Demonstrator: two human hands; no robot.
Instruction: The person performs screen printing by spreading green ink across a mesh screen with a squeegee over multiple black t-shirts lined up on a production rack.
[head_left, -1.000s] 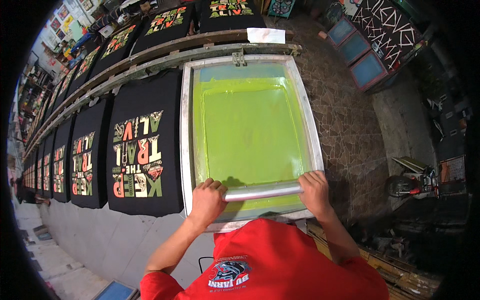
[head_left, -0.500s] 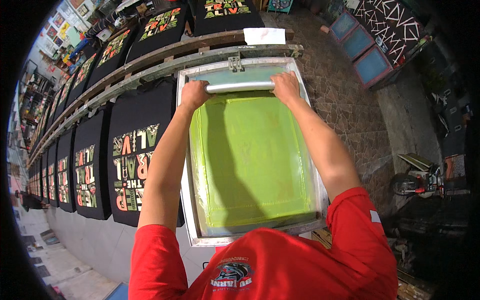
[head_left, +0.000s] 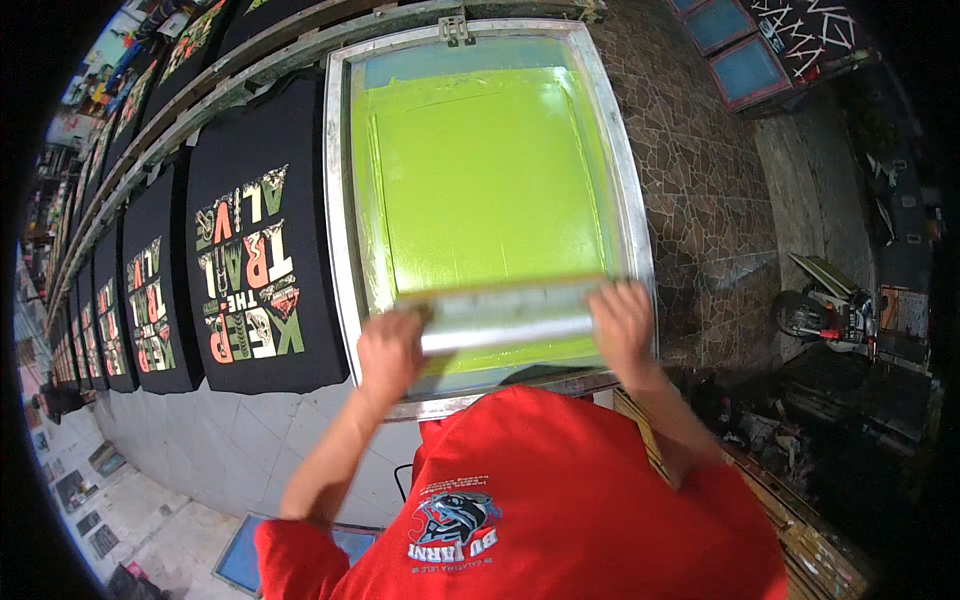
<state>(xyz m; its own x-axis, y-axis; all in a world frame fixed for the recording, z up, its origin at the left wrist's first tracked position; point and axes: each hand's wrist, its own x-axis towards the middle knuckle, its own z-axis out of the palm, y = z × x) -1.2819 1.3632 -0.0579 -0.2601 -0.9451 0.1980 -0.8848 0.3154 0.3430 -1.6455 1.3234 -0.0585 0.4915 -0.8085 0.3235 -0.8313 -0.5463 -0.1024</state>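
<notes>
A metal-framed printing screen (head_left: 637, 230) lies in front of me, coated with bright green ink (head_left: 480, 180) and showing a bluish strip at its far end. Across its near part is a long squeegee (head_left: 510, 318) with a silver bar, slightly blurred. My left hand (head_left: 395, 350) grips its left end and my right hand (head_left: 622, 330) grips its right end, both with fingers wrapped round it. Left of the screen, a black printed T-shirt (head_left: 315, 250) lies flat on a board, its print in green, cream and orange.
More black shirts (head_left: 170, 380) form rows at the left along a rail (head_left: 230, 70). Blue screens (head_left: 745, 70) lean at the upper right, above a stone-patterned floor (head_left: 700, 230). A motorbike (head_left: 800, 318) stands at the right. Another blue screen (head_left: 243, 560) lies at the lower left.
Half a second ago the squeegee was at the screen's far end. Both my hands have pulled it back to the near part. The view has shifted, so the screen sits higher in the picture.
</notes>
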